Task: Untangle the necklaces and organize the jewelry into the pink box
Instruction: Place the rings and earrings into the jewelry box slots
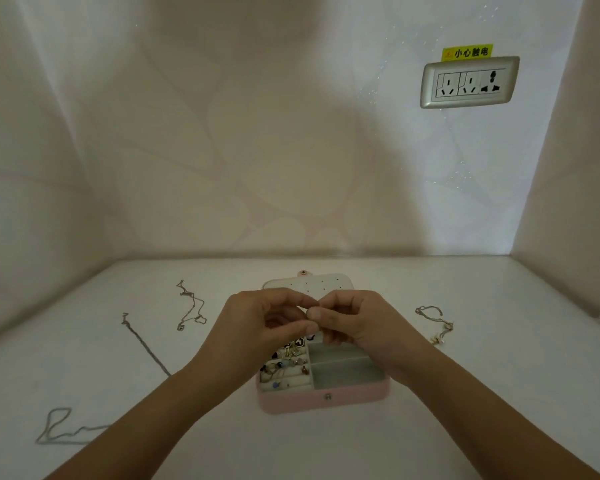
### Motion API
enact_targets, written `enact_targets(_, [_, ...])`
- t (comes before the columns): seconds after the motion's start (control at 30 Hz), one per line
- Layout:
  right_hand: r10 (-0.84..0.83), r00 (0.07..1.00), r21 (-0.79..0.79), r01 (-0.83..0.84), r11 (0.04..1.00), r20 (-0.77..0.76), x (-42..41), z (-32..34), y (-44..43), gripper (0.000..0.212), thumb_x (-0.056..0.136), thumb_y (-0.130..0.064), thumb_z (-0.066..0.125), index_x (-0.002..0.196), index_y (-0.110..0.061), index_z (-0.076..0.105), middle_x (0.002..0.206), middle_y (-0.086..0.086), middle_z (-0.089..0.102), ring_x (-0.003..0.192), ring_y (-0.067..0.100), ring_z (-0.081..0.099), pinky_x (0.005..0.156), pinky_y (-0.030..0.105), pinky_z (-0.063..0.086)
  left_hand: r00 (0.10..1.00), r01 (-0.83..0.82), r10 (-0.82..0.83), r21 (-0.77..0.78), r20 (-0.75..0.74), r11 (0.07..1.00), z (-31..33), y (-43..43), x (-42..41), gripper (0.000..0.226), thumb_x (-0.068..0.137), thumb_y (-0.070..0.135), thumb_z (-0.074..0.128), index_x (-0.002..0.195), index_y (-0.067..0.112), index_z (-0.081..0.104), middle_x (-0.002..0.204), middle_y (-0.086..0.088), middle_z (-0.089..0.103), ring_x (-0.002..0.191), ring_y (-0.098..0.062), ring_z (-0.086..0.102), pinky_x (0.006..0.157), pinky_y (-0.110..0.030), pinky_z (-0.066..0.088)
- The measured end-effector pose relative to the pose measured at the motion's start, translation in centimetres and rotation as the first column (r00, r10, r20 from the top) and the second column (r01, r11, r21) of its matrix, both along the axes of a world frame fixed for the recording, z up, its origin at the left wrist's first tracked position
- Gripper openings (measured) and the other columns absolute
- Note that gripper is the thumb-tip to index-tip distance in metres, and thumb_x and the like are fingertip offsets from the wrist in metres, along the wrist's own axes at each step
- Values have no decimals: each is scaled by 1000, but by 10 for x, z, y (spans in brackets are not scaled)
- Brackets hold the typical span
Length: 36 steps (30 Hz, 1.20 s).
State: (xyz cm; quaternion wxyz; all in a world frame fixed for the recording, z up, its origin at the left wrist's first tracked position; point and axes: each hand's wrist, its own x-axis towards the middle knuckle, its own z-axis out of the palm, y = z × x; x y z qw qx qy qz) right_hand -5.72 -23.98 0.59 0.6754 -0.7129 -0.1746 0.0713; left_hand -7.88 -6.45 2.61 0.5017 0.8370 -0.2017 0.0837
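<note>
Head view. The pink box (326, 401) sits open on the white table (482, 375), its lid (309, 284) laid back toward the wall. Your left hand (267, 323) and right hand (354, 323) hover over the box with fingers curled and fingertips meeting in a pinch. I cannot tell if anything is held between them. Rings (284, 368) sit in the box's left compartments. Left of the box lie a tangled chain (191, 306), a straight chain (142, 344) and a looped chain (59, 427). A gold necklace (437, 323) lies right of the box.
</note>
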Motion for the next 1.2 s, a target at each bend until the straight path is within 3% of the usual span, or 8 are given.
enact_targets(0.1, [17, 1000, -66, -16, 998, 13, -1, -2, 3, 18, 81, -31, 69, 79, -13, 69, 67, -2, 65, 59, 7, 58, 63, 18, 48, 999, -53, 53, 21, -10, 998, -5, 7, -2, 15, 78, 14, 74, 87, 26, 76, 76, 7, 74, 70, -7, 69, 66, -15, 53])
enact_targets(0.3, [-26, 996, -211, 44, 976, 88, 4, -7, 2, 13, 87, -23, 68, 76, -17, 69, 62, -7, 66, 57, 4, 60, 61, 17, 48, 976, -100, 91, -34, -196, 994, -20, 16, -10, 13, 79, 7, 73, 75, 19, 76, 74, -2, 74, 66, -12, 69, 61, -17, 53])
enact_targets(0.53, [-21, 990, -309, 64, 949, 142, 7, -10, 2, 11, 87, -21, 68, 77, -20, 70, 60, -9, 65, 54, 0, 59, 59, 14, 47, 971, -90, 110, 102, -213, 991, -29, 12, -16, 17, 78, 6, 74, 71, 21, 75, 68, 1, 72, 55, -2, 61, 54, -14, 48])
enact_targets(0.67, [-14, 984, -358, 78, 931, 177, 8, -13, 2, 12, 87, -24, 68, 75, -24, 68, 63, -10, 66, 55, 0, 59, 60, 16, 49, 974, -82, 119, 188, -194, 979, -27, 12, -16, 29, 79, 9, 74, 65, 35, 73, 59, 12, 68, 54, 3, 57, 54, -8, 42])
enact_targets(0.8, [-3, 979, -389, 84, 918, 204, 9, -13, 1, 12, 88, -27, 67, 76, -25, 67, 63, -11, 66, 56, 1, 59, 61, 15, 48, 975, -93, 136, 232, -177, 968, -29, 14, -10, 44, 79, 13, 74, 55, 51, 69, 71, 15, 70, 61, 5, 57, 59, -7, 42])
enact_targets(0.93, [-3, 977, -403, 90, 911, 211, 10, -14, 1, 12, 88, -29, 66, 76, -27, 66, 64, -12, 66, 57, 1, 60, 64, 18, 50, 966, -91, 145, 244, -216, 966, -30, 17, -2, 41, 78, 13, 75, 54, 46, 69, 66, 23, 65, 65, 9, 55, 60, -4, 38])
enact_targets(1.1, [13, 978, -422, 79, 903, 210, 10, -15, 1, 12, 90, -28, 64, 78, -25, 67, 67, -10, 66, 59, 3, 60, 67, 21, 51, 946, -46, 140, 308, -293, 950, -28, 17, 5, 22, 81, 19, 74, 67, 36, 75, 75, 3, 74, 69, -5, 61, 71, -22, 48])
enact_targets(1.2, [13, 978, -429, 79, 900, 206, 10, -16, 1, 12, 90, -27, 64, 80, -23, 68, 69, -9, 67, 59, 3, 60, 69, 23, 51, 948, -34, 139, 340, -287, 940, -29, 16, 9, 19, 80, 21, 75, 67, 34, 76, 74, -5, 73, 66, -9, 58, 68, -26, 48])
